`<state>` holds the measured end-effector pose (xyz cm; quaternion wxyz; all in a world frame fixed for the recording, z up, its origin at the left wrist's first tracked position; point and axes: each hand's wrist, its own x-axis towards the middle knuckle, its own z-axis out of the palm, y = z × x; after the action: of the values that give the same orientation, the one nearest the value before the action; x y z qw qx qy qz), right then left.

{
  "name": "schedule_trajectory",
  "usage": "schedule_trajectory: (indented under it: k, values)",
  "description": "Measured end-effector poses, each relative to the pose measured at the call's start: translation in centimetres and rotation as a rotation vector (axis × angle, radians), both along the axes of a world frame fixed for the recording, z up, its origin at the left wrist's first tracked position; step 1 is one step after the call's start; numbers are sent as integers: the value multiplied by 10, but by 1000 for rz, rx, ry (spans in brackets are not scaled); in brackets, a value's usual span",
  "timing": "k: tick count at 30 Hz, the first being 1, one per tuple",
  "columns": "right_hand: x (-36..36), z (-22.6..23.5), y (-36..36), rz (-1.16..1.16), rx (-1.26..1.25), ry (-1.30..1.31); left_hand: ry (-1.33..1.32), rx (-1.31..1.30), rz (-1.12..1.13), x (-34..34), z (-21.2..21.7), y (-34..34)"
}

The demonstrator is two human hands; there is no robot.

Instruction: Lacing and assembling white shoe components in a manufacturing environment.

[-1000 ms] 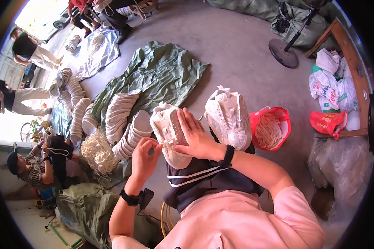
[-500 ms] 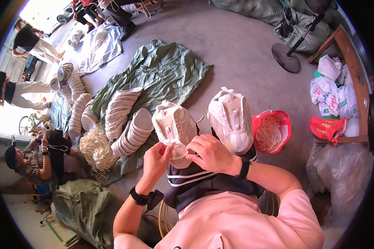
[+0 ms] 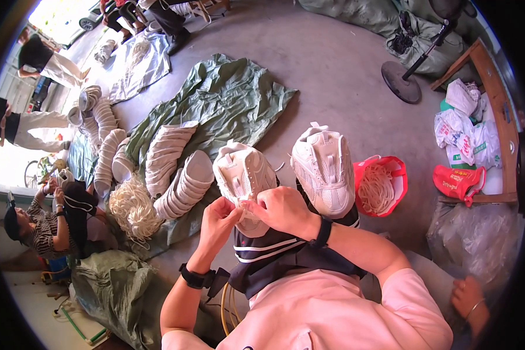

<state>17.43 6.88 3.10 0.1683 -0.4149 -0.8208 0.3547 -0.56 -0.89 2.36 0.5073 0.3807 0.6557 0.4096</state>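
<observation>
The white shoe [image 3: 239, 166] sits over your left knee, its long axis running away from you, toe toward your body, far end leaning slightly left. Your left hand [image 3: 217, 219] pinches a white lace [image 3: 242, 203] near the toe; your right hand [image 3: 287, 211] meets it with curled fingers, its grip hidden. Just right stands a second shoe [image 3: 322, 166], likewise toe-inward, then a red bag [image 3: 401, 175] of laces.

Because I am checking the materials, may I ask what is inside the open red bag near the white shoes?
Inside the open red bag lies a tangled heap of thin, pale cord-like strands. They cover the bottom, so whatever lies beneath cannot be seen.
</observation>
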Motion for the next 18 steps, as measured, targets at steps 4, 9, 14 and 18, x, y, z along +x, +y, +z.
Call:
schedule_trajectory:
  k: [4,9,14,18]
  values:
    - [-6,-3,2,-29,-76,72,-104,-16,15,1,3,-1]
    - [-9,-2,5,-56,-292,135,-254,-36,2,4,7,-4]
    - [-13,-6,3,-33,-313,146,-317,-16,24,5,8,-9]
    - [-9,-14,3,-62,-456,291,-309,-10,112,6,9,-7]
